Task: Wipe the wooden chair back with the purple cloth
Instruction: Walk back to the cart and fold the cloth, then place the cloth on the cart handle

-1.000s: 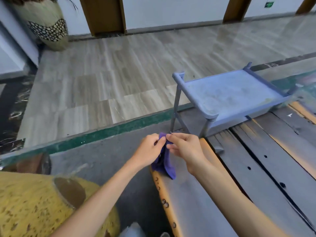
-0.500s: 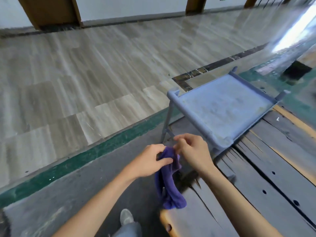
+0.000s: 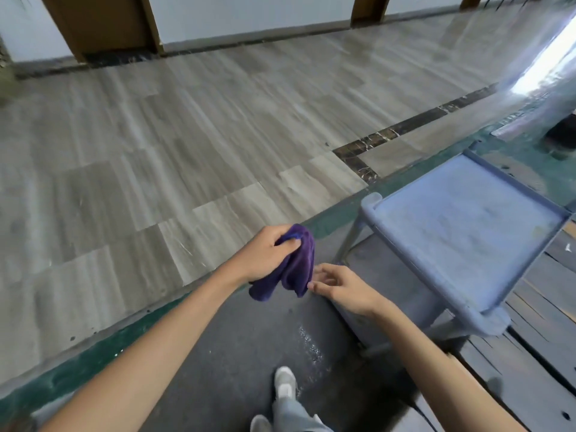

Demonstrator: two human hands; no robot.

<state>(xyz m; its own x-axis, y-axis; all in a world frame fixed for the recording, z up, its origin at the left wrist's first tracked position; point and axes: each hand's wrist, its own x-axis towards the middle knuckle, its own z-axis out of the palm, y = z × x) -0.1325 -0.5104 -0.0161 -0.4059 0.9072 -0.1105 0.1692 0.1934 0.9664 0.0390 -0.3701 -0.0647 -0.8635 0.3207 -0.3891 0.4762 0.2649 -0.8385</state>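
The purple cloth [image 3: 293,266] hangs bunched from my left hand [image 3: 265,257], which grips its top in front of me above the dark floor mat. My right hand [image 3: 339,285] is just to the right of the cloth, fingers spread, fingertips near or brushing its lower edge, holding nothing. Weathered wooden slats [image 3: 530,363] lie at the lower right. I cannot tell which part of them is the chair back.
A blue-grey plastic cart shelf [image 3: 461,226] on metal legs stands to the right, over the slats. My shoes [image 3: 285,381] are on the dark mat [image 3: 237,344], bordered by a green strip [image 3: 103,347]. Beyond it lies polished stone floor with wooden door frames at the far wall.
The view has risen and turned right. My left hand lifted the cloth up and left. My right hand let go of it and now sits open beside it.
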